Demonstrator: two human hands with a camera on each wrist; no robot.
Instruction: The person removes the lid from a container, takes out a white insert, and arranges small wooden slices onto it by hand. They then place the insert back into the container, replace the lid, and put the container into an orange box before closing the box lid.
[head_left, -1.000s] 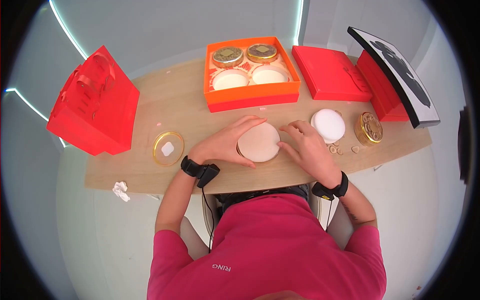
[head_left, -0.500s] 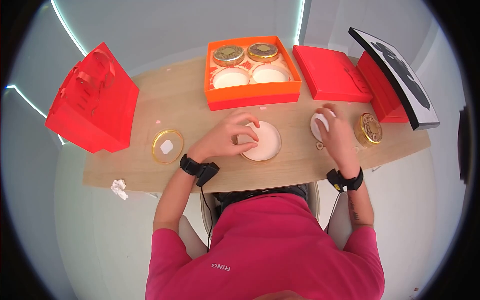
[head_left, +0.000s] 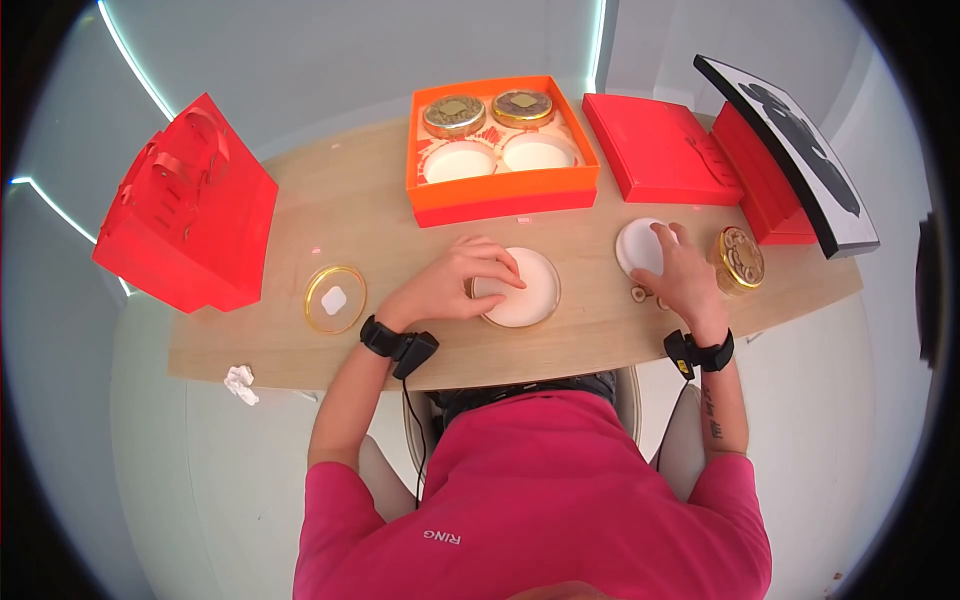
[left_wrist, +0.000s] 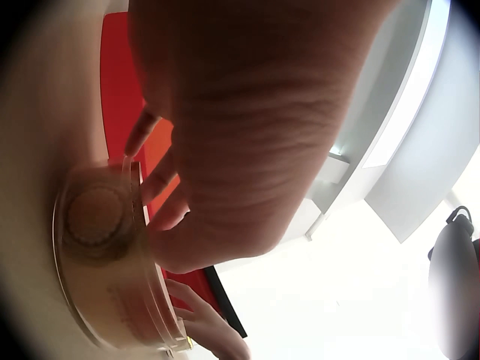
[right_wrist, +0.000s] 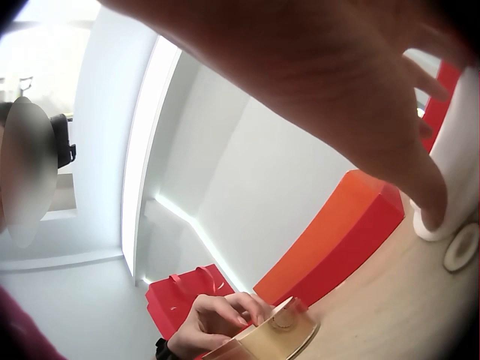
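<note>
My left hand [head_left: 450, 280] is at a clear round tub [left_wrist: 112, 300] topped by a pale cream disc [head_left: 538, 290]. Its fingers bend loosely over the left part of the disc, fingertips right at the rim, and a round cookie-like piece [left_wrist: 96, 215] shows through the wall. Over to the right, my right hand [head_left: 690, 280] spans a stack of white round pads [head_left: 632, 245]; the thumb touches the near edge and the fingers reach over the far side. Small ring-shaped pieces [head_left: 640, 294] lie just in front of the stack, partly hidden by this hand.
A gold-rimmed jar [head_left: 740, 260] stands right of the pads. Behind is an orange-red box [head_left: 505, 205] with two gold tins and two round wells. A red box lid [head_left: 660, 150], a red bag [head_left: 190, 220], a gold-rimmed clear lid [head_left: 313, 300] and crumpled tissue [head_left: 240, 383] surround.
My right hand has left the tub and moved right onto the white pads. My left hand has gone from round the tub's side to bent fingers over its top.
</note>
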